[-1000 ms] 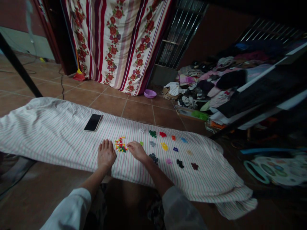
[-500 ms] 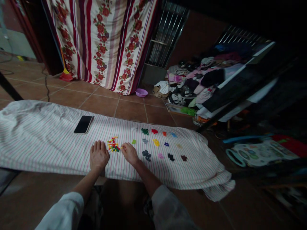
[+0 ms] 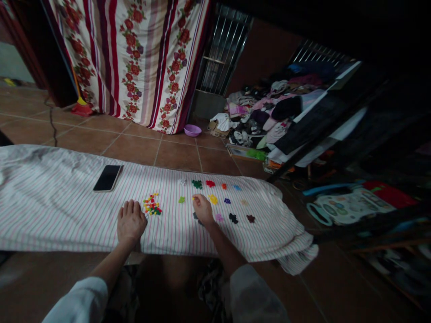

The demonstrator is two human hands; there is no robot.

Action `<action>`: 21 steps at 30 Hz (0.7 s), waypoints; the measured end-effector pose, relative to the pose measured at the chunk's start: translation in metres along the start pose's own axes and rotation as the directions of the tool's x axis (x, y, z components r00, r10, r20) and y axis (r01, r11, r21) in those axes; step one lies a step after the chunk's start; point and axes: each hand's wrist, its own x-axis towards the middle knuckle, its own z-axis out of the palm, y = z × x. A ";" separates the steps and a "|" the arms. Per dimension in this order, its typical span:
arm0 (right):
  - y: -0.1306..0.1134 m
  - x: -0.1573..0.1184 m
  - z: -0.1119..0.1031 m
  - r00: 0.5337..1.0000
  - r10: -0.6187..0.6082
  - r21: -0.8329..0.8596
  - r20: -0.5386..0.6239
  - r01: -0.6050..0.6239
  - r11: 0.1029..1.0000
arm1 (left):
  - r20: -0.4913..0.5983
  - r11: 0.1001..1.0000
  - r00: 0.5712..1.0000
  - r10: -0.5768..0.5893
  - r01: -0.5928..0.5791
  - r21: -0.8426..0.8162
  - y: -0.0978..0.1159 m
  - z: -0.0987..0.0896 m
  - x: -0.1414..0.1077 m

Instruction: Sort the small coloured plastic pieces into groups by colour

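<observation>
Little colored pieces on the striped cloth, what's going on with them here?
A person's right hand seems to pinch a yellow piece, between the lime cluster and the yellow cluster. The left hand lies palm down on the cloth, beside a mixed pile. Other clusters, each of one color, sit in rough rows to the right of that pile. A phone lies on the cloth too.

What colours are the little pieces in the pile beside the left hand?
Mostly red, yellow, orange and green pieces; the head view shows them.
</observation>
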 end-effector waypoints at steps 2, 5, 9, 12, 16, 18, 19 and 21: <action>0.015 0.007 -0.015 0.999 0.012 -0.059 -0.050 -0.015 0.998 | -0.005 1.000 1.000 0.005 -0.005 0.015 0.000 0.000 0.000; 0.038 0.016 -0.032 0.993 0.016 -0.172 -0.119 -0.037 0.984 | -0.013 0.999 1.000 0.014 -0.013 0.050 0.000 0.001 0.000; 0.062 0.024 -0.046 0.990 0.054 -0.289 -0.134 -0.091 0.953 | -0.010 0.997 1.000 0.020 -0.019 0.071 -0.001 0.003 -0.001; 0.074 0.028 -0.050 0.991 0.071 -0.329 -0.116 -0.105 0.938 | -0.009 0.997 1.000 0.023 -0.022 0.076 -0.002 0.004 0.000; 0.084 0.032 -0.051 0.990 0.090 -0.366 -0.105 -0.122 0.923 | -0.013 0.996 1.000 0.027 -0.026 0.085 -0.003 0.005 0.000; 0.087 0.033 -0.051 0.992 0.087 -0.381 -0.092 -0.116 0.917 | -0.018 0.996 0.999 0.029 -0.028 0.087 -0.002 0.005 0.000; 0.088 0.034 -0.050 0.993 0.082 -0.388 -0.086 -0.109 0.915 | -0.019 0.996 0.999 0.029 -0.028 0.087 -0.002 0.004 0.000; 0.090 0.034 -0.050 0.994 0.074 -0.397 -0.075 -0.098 0.913 | -0.019 0.996 0.999 0.029 -0.027 0.081 -0.002 0.004 0.000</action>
